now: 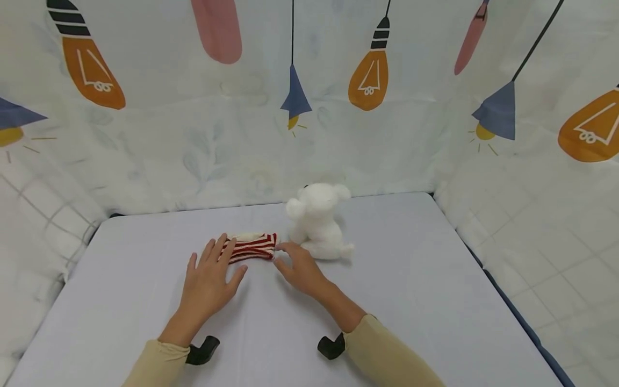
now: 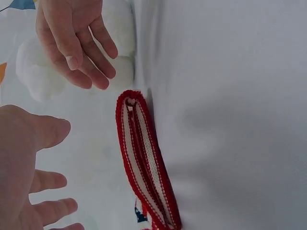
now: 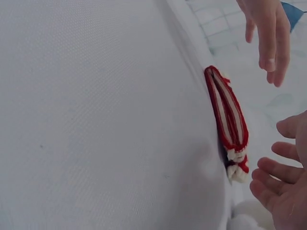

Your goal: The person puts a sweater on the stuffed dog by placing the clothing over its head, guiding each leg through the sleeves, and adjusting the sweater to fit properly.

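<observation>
A small red-and-white striped knitted garment (image 1: 251, 248) lies folded on the table, its open edge turned toward me. My left hand (image 1: 208, 282) hovers at its left end, fingers spread, the fingertips overlapping it in the head view. At the right end is my right hand (image 1: 302, 271), fingers loosely bent. Both wrist views show a gap between the hands and the knit (image 2: 144, 158), and neither hand holds anything. A bit of dark blue shows on the garment's underside in the left wrist view. Just behind my right hand sits a white plush animal (image 1: 316, 217), facing away.
A white cloth covers the table (image 1: 411, 301). Behind it hangs a pale curtain (image 1: 193, 156) printed with bulbs and lamps. Black curved pieces (image 1: 203, 350) stick out by both wrists.
</observation>
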`<move>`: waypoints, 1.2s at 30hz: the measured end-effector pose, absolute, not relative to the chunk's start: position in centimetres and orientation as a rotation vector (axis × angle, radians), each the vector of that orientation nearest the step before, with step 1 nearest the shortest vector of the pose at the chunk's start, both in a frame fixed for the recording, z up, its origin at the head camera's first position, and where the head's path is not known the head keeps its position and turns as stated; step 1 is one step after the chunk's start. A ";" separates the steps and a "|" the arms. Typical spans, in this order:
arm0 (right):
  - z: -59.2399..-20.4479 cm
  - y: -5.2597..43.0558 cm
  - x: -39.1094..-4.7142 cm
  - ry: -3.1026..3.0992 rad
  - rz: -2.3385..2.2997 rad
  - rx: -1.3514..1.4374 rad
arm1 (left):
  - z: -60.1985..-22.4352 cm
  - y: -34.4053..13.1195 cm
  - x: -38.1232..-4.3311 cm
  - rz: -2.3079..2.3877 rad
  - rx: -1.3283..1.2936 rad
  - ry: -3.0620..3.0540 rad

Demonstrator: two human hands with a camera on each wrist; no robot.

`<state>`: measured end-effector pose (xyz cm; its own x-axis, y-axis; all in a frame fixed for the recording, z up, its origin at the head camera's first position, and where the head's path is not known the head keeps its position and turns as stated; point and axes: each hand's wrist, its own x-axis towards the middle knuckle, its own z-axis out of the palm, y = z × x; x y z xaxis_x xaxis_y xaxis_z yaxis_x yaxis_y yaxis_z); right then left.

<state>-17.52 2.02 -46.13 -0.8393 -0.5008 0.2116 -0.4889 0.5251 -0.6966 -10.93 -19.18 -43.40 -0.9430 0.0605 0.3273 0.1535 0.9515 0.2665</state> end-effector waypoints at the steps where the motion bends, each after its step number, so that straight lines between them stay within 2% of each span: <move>1: -46.2 1.9 -17.5 2.729 -1.235 -0.884 | -43.5 -19.3 -10.9 -0.414 -0.153 -2.788; 10: -45.9 2.8 -17.6 2.838 -1.321 -0.851 | -43.9 -19.5 -11.4 -0.452 -0.152 -2.815; 18: -46.3 4.5 -19.4 3.358 -1.336 -0.842 | -44.1 -19.4 -11.8 -0.492 -0.139 -2.886; 27: -47.2 5.9 -20.9 3.605 -1.120 -0.448 | -44.1 -18.8 -12.5 -0.498 -0.139 -2.897; 36: -47.6 6.2 -21.5 3.497 -0.972 -0.238 | -44.7 -17.8 -13.6 -0.521 -0.183 -2.895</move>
<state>-21.48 6.24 -47.64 -0.8713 0.0087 0.4906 -0.2456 0.8578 -0.4515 -13.63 -17.84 -44.68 -0.9736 0.0866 0.2114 0.1549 0.9304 0.3321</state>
